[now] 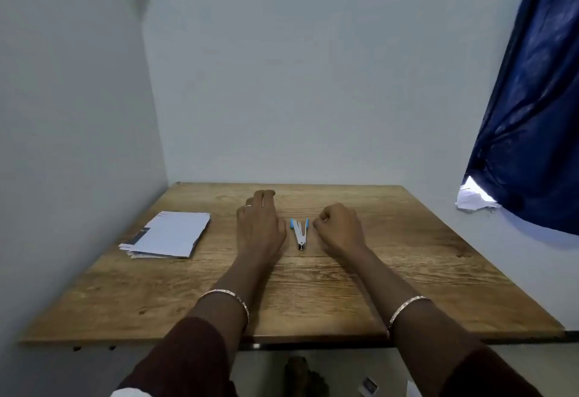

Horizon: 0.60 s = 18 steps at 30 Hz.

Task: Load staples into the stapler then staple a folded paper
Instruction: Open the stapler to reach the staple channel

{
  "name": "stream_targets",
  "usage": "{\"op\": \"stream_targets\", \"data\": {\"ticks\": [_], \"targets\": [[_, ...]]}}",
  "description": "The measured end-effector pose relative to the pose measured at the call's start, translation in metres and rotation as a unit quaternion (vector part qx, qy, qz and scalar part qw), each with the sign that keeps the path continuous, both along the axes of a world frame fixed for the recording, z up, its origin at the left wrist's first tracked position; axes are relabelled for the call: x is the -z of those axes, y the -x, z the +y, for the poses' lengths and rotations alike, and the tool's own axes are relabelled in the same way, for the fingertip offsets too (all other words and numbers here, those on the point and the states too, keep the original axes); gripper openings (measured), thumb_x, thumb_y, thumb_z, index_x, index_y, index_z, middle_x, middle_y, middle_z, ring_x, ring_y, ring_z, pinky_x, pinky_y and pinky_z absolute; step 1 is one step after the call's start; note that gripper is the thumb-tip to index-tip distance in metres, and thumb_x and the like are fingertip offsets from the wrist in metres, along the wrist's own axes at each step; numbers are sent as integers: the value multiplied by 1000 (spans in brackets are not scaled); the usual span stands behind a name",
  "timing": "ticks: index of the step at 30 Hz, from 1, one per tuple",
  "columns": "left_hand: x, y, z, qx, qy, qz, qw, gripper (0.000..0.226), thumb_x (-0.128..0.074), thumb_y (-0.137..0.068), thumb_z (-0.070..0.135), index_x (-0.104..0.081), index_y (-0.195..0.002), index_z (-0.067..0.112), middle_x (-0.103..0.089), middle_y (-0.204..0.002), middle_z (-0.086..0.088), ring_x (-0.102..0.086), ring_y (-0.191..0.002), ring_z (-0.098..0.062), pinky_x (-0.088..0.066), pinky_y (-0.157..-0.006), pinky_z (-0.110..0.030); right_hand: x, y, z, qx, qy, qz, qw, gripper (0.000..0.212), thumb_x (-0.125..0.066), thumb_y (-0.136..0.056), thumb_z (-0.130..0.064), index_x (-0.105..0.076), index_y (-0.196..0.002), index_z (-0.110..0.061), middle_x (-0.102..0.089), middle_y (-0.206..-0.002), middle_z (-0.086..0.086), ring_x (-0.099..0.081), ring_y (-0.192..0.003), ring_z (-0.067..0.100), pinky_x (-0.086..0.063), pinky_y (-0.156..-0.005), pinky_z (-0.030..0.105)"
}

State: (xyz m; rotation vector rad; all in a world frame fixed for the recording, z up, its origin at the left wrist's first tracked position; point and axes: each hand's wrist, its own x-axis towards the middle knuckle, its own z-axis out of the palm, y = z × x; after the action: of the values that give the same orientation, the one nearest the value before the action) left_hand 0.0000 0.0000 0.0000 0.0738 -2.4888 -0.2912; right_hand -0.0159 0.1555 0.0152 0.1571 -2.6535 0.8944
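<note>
The stapler (300, 233) lay swung open in a V on the table (407, 271) between both hands, ready, I'd guess, for loading. The left hand (260, 224) rested just beside it, fingers (265, 199) loosely straight, holding nothing. The right hand (340, 229) was curled up close; whether it pinched staples I couldn't tell. No staples showed anywhere. The folded paper (169, 235) waited well off to the left.

I take this for a plain desk corner of a home or small office: a wooden bench (313, 296) with stacked papers (169, 235), bare pale walls (313, 83), a blue curtain (532, 114) at right.
</note>
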Motion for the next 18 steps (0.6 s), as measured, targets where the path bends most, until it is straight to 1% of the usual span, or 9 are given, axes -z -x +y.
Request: {"op": "stream_targets", "data": {"ticks": [2,5,8,10,12,14,15,16,18], "targets": [[1,17,-1,10,-35,-13,999,55,-52,-87,20,-44,-141,14,-54,-137,-7,-58,-117,-28,-41,-97,-42,3,16,-9,0,15,-20,1000,23,-59,-87,-22,-72,-79,-5,-73,-81,10,-69,-81,28,-57,-70,38],[4,41,-1,21,-80,-23,996,52,-53,-88,18,-45,-139,13,-54,-134,-10,-61,-108,-32,-44,-92,-43,4,36,-21,-17,14,-82,996,21,-58,-86,-22,-71,-84,-5,-74,-88,15,-70,-84,36,-59,-80,41],[8,65,-3,16,-146,-12,989,49,-54,-89,18,-46,-136,10,-52,-133,-12,-63,-96,-34,-49,-78,-42,5,54,-26,-15,0,-99,995,22,-59,-86,-20,-70,-86,-1,-73,-87,20,-72,-84,37,-58,-84,38],[12,76,-6,14,-187,-12,982,49,-55,-88,19,-45,-135,11,-51,-132,-12,-63,-94,-33,-49,-74,-40,6,63,-28,-10,2,-102,995,21,-60,-84,-17,-71,-85,1,-73,-79,18,-74,-75,30,-60,-78,34],[18,86,-8,22,-218,-7,976,48,-56,-88,20,-47,-134,13,-53,-129,-10,-62,-100,-30,-47,-76,-37,6,69,-28,-4,4,-97,995,20,-61,-81,-12,-72,-82,4,-73,-68,13,-74,-62,22,-60,-70,30],[22,93,-11,36,-250,-3,967,41,-59,-88,23,-53,-128,14,-60,-116,-7,-62,-100,-27,-44,-77,-34,6,72,-28,-5,14,-78,997,17,-61,-78,-9,-73,-76,4,-73,-64,13,-74,-61,22,-61,-71,33],[23,96,-13,46,-273,-4,961,34,-60,-89,25,-58,-122,15,-64,-107,-5,-63,-97,-26,-46,-77,-34,7,74,-27,-10,25,-66,997,16,-61,-78,-8,-72,-73,3,-73,-63,12,-74,-61,22,-62,-72,35],[24,99,-15,59,-309,-11,949,27,-61,-90,27,-62,-114,16,-67,-97,-3,-65,-92,-25,-49,-77,-36,7,74,-27,-15,36,-52,998,17,-61,-79,-7,-72,-70,1,-73,-61,11,-74,-59,21,-62,-73,36],[23,103,-17,92,-401,-37,911,21,-64,-89,35,-68,-99,17,-70,-85,-1,-69,-82,-22,-56,-76,-39,9,75,-28,-20,61,-13,998,20,-61,-81,-8,-72,-66,-1,-72,-56,9,-72,-55,19,-61,-76,37]]}}
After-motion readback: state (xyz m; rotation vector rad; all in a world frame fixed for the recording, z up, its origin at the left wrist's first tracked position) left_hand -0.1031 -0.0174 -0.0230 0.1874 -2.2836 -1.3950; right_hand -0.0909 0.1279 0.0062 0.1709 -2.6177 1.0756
